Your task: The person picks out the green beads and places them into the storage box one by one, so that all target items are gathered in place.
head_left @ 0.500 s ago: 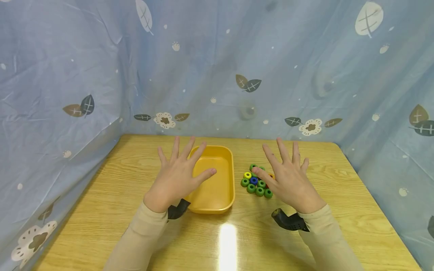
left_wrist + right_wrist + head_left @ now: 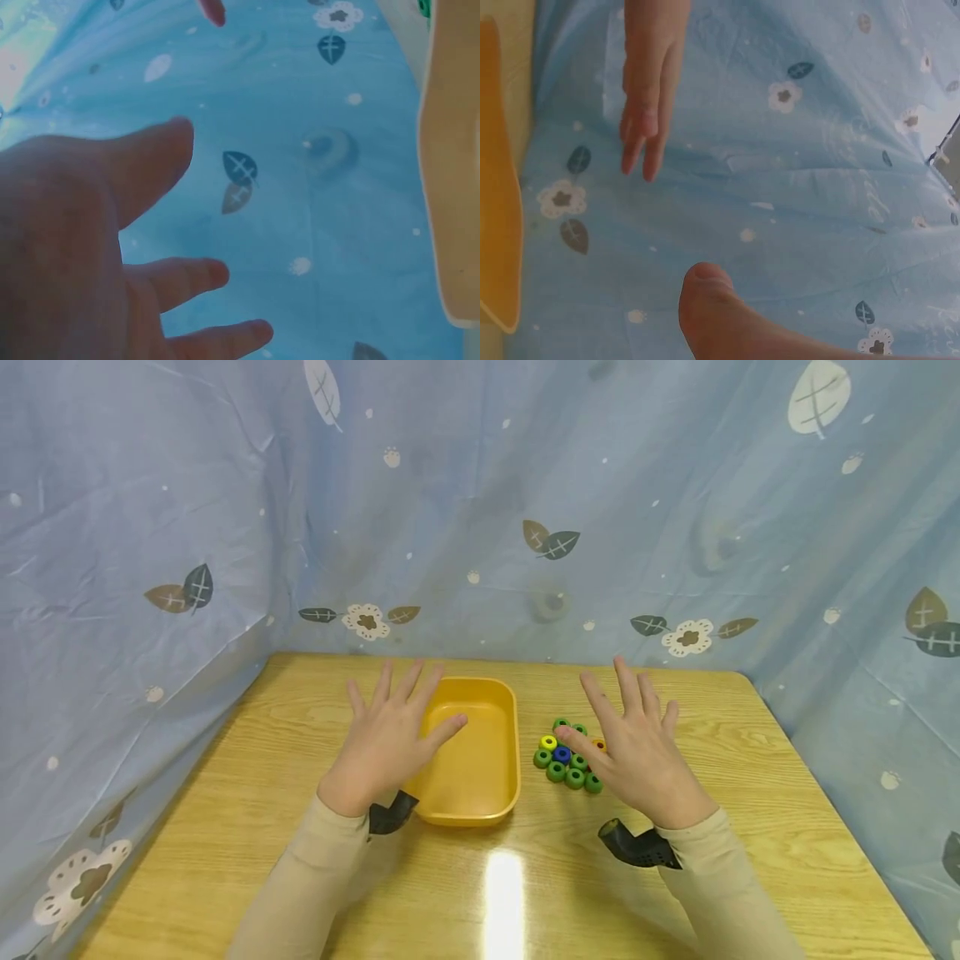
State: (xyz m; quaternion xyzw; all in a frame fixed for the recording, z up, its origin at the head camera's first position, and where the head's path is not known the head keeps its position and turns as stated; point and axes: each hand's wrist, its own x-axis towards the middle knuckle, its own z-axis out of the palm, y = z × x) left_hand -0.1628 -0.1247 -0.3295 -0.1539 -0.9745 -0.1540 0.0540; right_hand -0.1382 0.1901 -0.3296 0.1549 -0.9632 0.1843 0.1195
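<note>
Fingers spread, my left hand (image 2: 386, 739) hovers over the left side of a yellow-orange plastic tray (image 2: 472, 814), holding nothing. My right hand (image 2: 641, 752) is likewise spread and bare, held above the right part of a cluster of small ring-shaped beads. Most of those are green beads (image 2: 556, 772), with a yellow bead (image 2: 548, 742), a blue bead (image 2: 562, 755) and an orange bead (image 2: 599, 745) among them. The right thumb and palm hide part of the cluster. In the left wrist view the left thumb (image 2: 154, 165) stands apart from the fingers; the tray wall (image 2: 450, 187) shows at right.
A wooden table (image 2: 420, 902) carries the tray and the beads, which lie to the right of the tray. Blue patterned cloth (image 2: 465, 485) hangs behind the table and along both sides. A black curved mount (image 2: 637, 847) sits under each wrist.
The left hand has shifted slightly left, its thumb drawing back over the tray. The right hand stays nearly in place, fingers still spread. The tray and beads have not moved on the table.
</note>
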